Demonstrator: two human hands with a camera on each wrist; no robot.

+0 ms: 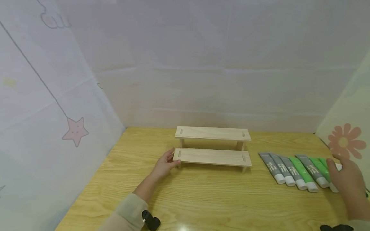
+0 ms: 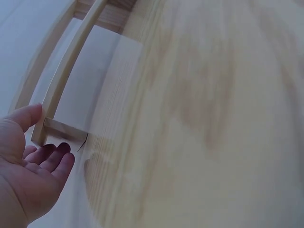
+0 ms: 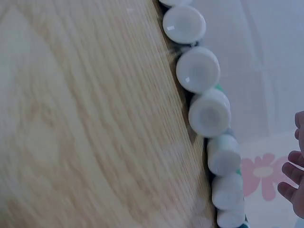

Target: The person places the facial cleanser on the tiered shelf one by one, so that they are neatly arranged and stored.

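A two-step wooden shelf (image 1: 212, 156) stands on the table with its lower board in front of the upper one. My left hand (image 1: 163, 165) holds the left end of the lower board. In the left wrist view, the thumb lies against the board (image 2: 66, 73) and the fingers curl near the leg below. To the right, grey tubes (image 1: 271, 167) and green tubes (image 1: 303, 173) with white caps lie side by side in a row. Over the row's right end is my right hand (image 1: 348, 178), its fingers loose and apart; no object shows in its grasp.
The wood-grain table (image 1: 202, 195) carries everything. A pale cloth wall (image 1: 214, 96) rises close behind the shelf. Patterned side walls stand left and right, the right one with a red flower (image 1: 343, 141) near the tubes.
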